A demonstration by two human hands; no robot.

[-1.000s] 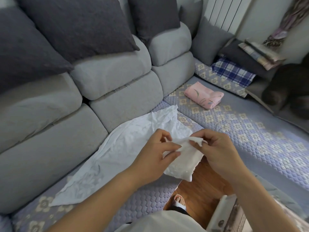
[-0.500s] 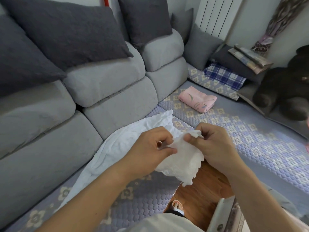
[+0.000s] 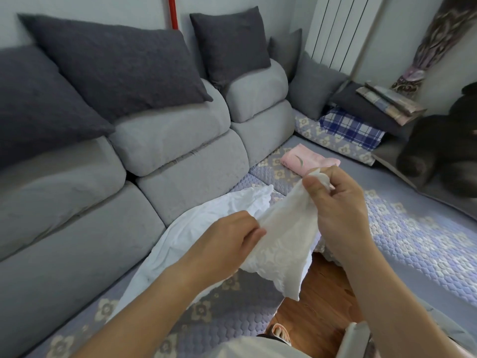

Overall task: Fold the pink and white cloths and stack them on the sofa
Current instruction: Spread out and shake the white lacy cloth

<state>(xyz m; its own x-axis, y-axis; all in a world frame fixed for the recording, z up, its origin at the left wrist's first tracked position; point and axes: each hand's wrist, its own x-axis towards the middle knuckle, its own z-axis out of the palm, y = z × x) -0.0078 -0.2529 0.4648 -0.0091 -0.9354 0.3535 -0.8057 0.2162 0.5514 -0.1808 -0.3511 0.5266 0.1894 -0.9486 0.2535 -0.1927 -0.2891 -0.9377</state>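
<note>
A small white cloth [image 3: 281, 244] hangs in the air in the middle of the frame, held by both hands. The right hand [image 3: 340, 208] pinches its top corner between thumb and fingers, higher up and to the right. The left hand [image 3: 227, 244] pinches its left edge, lower down, with the fingers curled onto the cloth. So each grip is pressed shut on the cloth, and the cloth stretches on a slant between them. Its bottom corner droops down over the wood floor [image 3: 317, 301].

Just behind the hands a bigger white sheet [image 3: 206, 228] lies spread and wrinkled on the sofa seat. It runs from the middle of the frame down to the lower left.

The pink cloth [image 3: 304, 160] is folded and lies on the seat, up and right of the middle, partly hidden behind the right hand. It has a small dark curved mark on it. No writing can be read anywhere.

The seat has a purple mat [image 3: 413, 241] with pale flowers. The sofa [image 3: 180, 140] is grey, with dark grey pillows [image 3: 116, 63] along the back in the upper left. At the upper right a blue checked cloth [image 3: 351, 127] lies near a pile of folded things [image 3: 389, 102]. At the bottom edge a foot in a sandal [image 3: 280, 330] shows on the floor.
</note>
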